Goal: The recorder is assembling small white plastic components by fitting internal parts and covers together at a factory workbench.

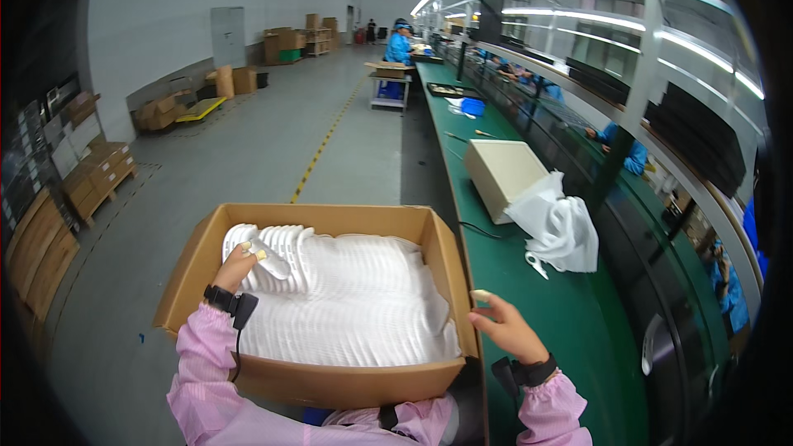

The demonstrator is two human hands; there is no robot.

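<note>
A cardboard box sits before me, filled with rows of thin white foam sleeves. In its far left corner stands a row of curved white plastic parts. My left hand is closed on a white plastic part, tilted over that row; its exact shape is partly hidden. Pale covers sit on some fingertips. Just right of the box, my right hand hovers by the bench edge, fingers apart, holding nothing. Both wrists carry black straps.
A long green workbench runs along my right, bearing a beige bin, a white plastic bag and a blue container. Behind it is a conveyor line with metal framing. A person in blue stands farther along. Cartons are stacked at left.
</note>
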